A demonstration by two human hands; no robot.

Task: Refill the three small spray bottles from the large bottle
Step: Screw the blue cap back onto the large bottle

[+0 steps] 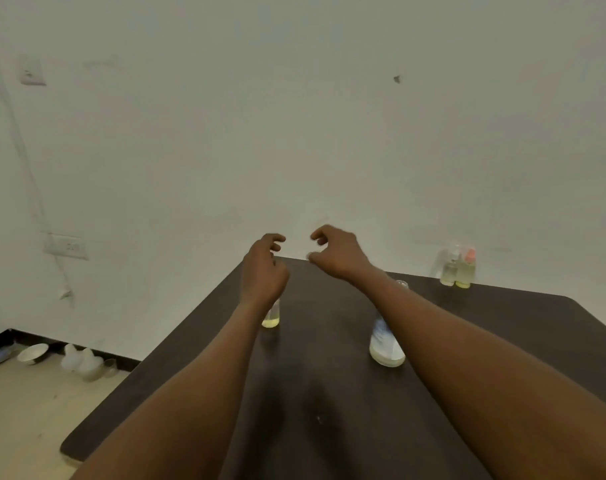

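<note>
Both my arms reach forward over the dark table (329,410). My left hand (265,268) hovers with loosely curled fingers and holds nothing. Under its wrist stands a small bottle (272,318) with yellowish liquid, its top hidden. My right hand (336,252) is raised beside the left, fingers curled and empty. The large clear bottle (386,344) stands behind my right forearm, which covers its middle. Two small spray bottles (457,266) stand together at the table's far right edge, one with an orange cap.
A white wall rises right behind the table, with sockets (67,245) and a cable at left. On the floor at left lie a bowl (33,353) and a few pale plastic containers (83,362). The table's left edge runs diagonally.
</note>
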